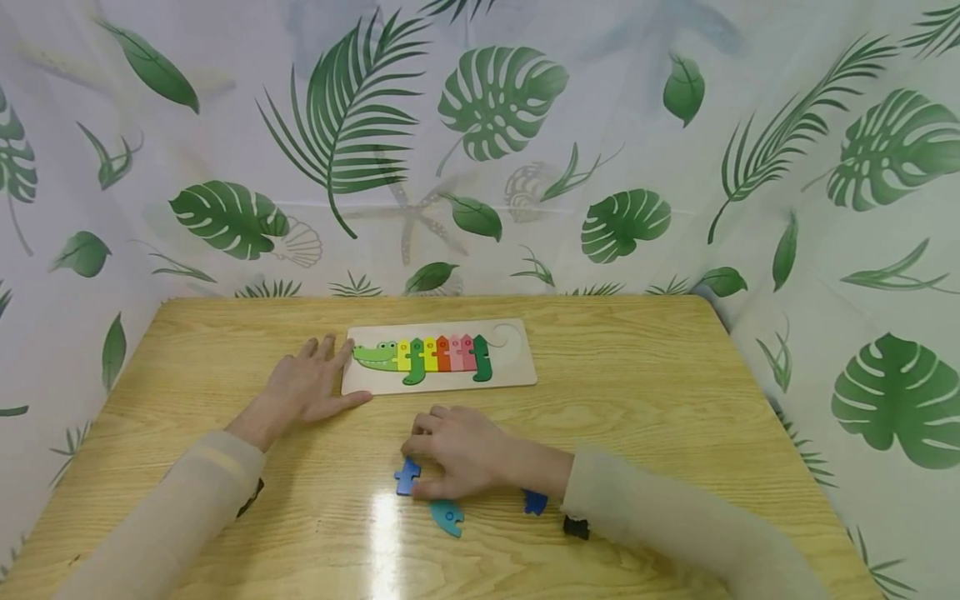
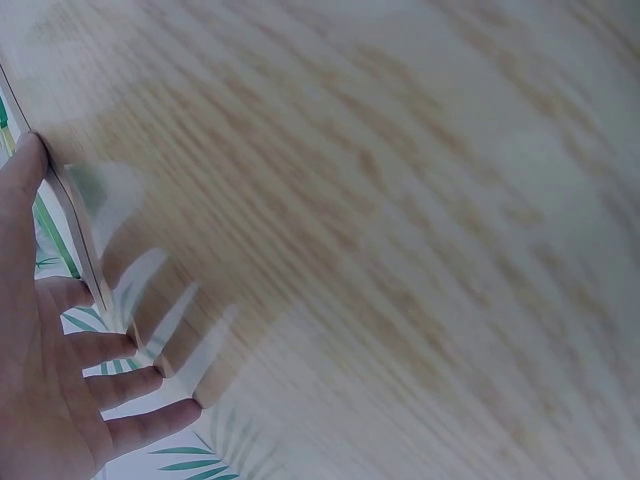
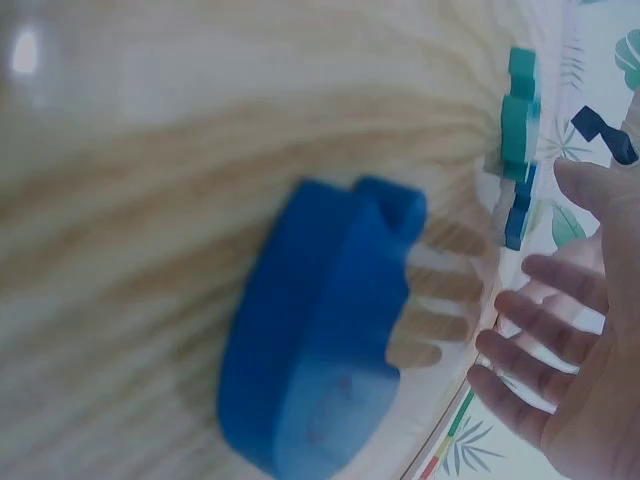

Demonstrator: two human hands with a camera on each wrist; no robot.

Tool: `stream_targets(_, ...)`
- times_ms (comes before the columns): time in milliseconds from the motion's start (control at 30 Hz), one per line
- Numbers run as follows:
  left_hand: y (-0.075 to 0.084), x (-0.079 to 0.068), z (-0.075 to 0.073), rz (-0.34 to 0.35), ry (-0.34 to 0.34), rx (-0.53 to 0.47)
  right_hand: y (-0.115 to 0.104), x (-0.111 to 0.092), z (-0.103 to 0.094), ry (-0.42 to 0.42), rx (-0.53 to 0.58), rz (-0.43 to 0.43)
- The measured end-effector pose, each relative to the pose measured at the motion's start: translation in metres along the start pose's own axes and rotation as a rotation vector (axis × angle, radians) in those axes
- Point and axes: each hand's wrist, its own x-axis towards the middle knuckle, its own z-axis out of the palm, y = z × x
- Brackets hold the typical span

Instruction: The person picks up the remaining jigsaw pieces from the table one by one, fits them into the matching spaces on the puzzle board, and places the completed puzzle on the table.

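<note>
A wooden crocodile puzzle board (image 1: 517, 372) lies toward the back of the table. Its green head piece (image 1: 378, 357) and several coloured body pieces fill the left and middle, while a tail outline shows at the right. My left hand (image 1: 303, 387) touches the board's left end, thumb at the near corner and fingers spread. Over a blue puzzle piece (image 1: 407, 479) hovers my right hand (image 1: 465, 454), its loosely bent fingers and thumb around the piece without gripping it. A teal puzzle piece (image 1: 447, 517) lies just below that hand, and a darker blue piece (image 1: 536, 502) sits under the wrist.
The wooden table (image 1: 637, 400) meets a leaf-print cloth (image 1: 487, 250) at the back and both sides. Dark straps (image 1: 576, 527) show at the wrists. Light glares off the table near the loose pieces.
</note>
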Motion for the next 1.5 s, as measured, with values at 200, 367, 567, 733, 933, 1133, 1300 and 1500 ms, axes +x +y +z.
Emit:
stream_targets(200,0.001,0.0,0.0,0.0,0.003,-0.005,-0.006,-0.004,0.002,0.015,-0.025,0.077)
stream_targets(367,0.002,0.0,-0.001,-0.005,0.001,0.005,-0.007,-0.004,0.005,0.01,-0.04,0.097)
stream_targets(567,0.003,0.0,0.0,-0.005,0.005,0.006,-0.008,-0.003,0.009,0.012,-0.071,0.098)
stream_targets(733,0.002,0.0,0.001,-0.006,0.006,0.002,-0.009,-0.002,0.009,0.009,-0.079,0.106)
stream_targets(933,0.001,0.001,0.002,-0.004,0.01,0.002,-0.011,-0.001,0.009,0.014,-0.097,0.104)
stream_targets(1133,0.001,0.0,0.002,-0.005,0.01,0.003,-0.013,0.001,0.01,0.013,-0.123,0.106)
stream_targets(1300,0.001,0.0,0.002,-0.007,0.008,-0.004,-0.014,0.001,0.01,0.011,-0.134,0.111)
stream_targets(1500,0.001,0.0,0.002,-0.004,0.014,-0.006,-0.014,0.001,0.011,0.003,-0.126,0.113)
